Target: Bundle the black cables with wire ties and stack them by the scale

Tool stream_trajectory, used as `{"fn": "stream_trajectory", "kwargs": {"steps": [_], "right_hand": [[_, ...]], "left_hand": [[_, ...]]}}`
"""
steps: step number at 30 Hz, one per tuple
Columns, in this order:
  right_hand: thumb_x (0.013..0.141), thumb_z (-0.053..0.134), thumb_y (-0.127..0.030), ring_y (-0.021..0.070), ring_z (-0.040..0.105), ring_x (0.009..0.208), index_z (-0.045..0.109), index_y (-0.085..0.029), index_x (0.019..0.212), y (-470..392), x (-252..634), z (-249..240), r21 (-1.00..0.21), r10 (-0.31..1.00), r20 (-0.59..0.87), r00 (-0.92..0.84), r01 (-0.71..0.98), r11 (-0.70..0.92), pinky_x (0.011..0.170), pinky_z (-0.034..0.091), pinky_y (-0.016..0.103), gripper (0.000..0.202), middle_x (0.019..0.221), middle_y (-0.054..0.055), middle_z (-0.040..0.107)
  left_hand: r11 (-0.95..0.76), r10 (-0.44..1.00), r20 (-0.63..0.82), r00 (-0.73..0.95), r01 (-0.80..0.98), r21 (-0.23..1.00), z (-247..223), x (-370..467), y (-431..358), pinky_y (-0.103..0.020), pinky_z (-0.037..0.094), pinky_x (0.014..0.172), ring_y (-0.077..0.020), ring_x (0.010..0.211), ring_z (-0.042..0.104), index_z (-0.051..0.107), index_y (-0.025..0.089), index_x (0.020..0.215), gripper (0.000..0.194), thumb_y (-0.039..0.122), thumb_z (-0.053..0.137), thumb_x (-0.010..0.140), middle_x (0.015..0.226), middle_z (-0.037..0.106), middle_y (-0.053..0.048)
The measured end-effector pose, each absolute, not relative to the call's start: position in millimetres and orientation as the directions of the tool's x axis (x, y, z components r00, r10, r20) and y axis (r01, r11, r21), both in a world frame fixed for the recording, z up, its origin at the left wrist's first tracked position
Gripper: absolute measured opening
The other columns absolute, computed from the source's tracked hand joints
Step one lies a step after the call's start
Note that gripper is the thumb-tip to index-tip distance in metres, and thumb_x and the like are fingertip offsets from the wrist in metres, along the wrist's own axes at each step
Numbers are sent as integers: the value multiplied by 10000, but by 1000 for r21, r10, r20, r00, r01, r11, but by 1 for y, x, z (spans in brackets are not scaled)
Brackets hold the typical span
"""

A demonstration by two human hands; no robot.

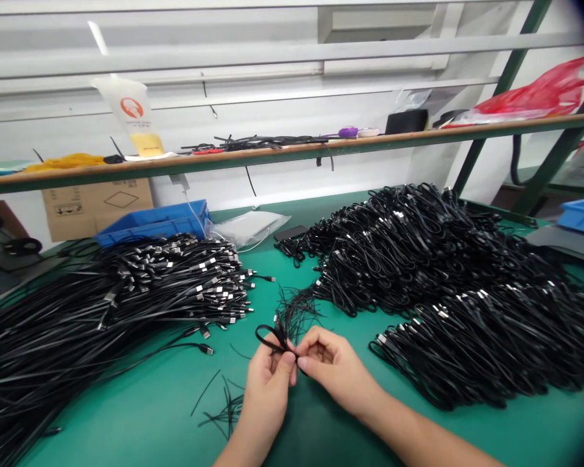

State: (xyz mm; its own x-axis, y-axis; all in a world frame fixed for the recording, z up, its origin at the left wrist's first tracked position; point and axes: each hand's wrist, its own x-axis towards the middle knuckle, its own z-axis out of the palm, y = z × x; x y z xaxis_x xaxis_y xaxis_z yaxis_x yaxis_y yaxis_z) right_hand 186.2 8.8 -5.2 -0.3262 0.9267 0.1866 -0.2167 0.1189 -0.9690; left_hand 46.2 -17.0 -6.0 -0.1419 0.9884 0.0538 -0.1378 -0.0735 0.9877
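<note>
In my left hand, the fingers and thumb are closed around a black USB cable folded into a small loop. My right hand meets it at the lower end of the bundle, thumb and forefinger pinched together; what lies between those fingertips is too small to make out. Just behind my hands is a pile of thin black ties. More loose ties lie to the left of my left wrist.
Long uncoiled USB cables cover the left of the green table. Bundled cables are heaped at the back right, with another row in front. Behind stand a blue bin and a plastic bag, under a shelf.
</note>
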Motion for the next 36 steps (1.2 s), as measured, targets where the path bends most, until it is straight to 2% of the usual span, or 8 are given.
{"fn": "stream_trajectory", "kwargs": {"steps": [4,7,11,14,19,22,24,36], "right_hand": [[762,768,-480,106,491,616,640,-182,945,8,190,3,-941,860,-62,-507,-259,-220,581,362,223,373,795,4,652],[760,765,-507,89,447,551,574,-180,825,6,189,7,-920,833,-65,-550,-290,-263,543,321,218,385,725,-2,659],[738,777,-489,141,556,633,513,-211,751,7,186,3,-943,911,83,-404,-326,-58,625,409,257,384,680,-11,665],[817,703,-405,170,584,672,559,-210,763,10,192,-2,-974,943,219,-251,-108,198,641,437,282,249,704,5,646],[902,595,-240,170,569,673,617,-207,830,16,206,-5,-776,825,496,-271,290,561,607,444,273,83,736,22,609],[927,572,-232,173,575,675,627,-214,860,17,210,-7,-706,769,535,-349,315,634,597,452,274,89,756,29,614],[936,567,-236,175,576,680,633,-215,875,18,210,-9,-686,754,536,-380,324,652,596,451,276,92,773,33,618],[944,573,-242,199,603,784,621,-224,1106,27,215,-9,-692,748,492,-445,322,646,697,498,319,170,943,68,655]], "left_hand": [[-121,991,109,-79,-172,978,-4,41,-17,-226,392,558,-112,534,471,570,194,815,363,526,717,800,569,499,52],[-180,984,176,-36,-195,964,-4,40,-17,-226,408,587,-111,574,486,588,197,816,296,471,695,846,632,508,37],[-188,982,185,-36,-310,932,-12,45,-16,-241,450,627,-105,628,518,611,194,854,264,432,724,831,849,571,-11],[-204,978,182,-106,-269,941,-21,45,-13,-293,510,756,-168,813,608,580,230,1139,393,446,709,837,1080,609,-80],[-427,830,531,-171,416,803,-14,21,-6,-477,393,1077,-289,1290,483,309,329,1483,715,313,675,869,1501,411,-129],[-537,797,564,217,682,496,-3,4,-2,-513,331,1123,-319,1332,446,518,322,1376,519,236,646,881,1414,548,-96],[-580,788,514,340,689,433,1,-1,-1,-472,388,1079,-297,1237,528,623,296,1252,357,212,601,906,1250,659,-87],[-434,888,433,153,588,683,2,8,-2,-313,478,703,-220,777,618,683,224,882,132,232,555,912,819,671,-63]]}}
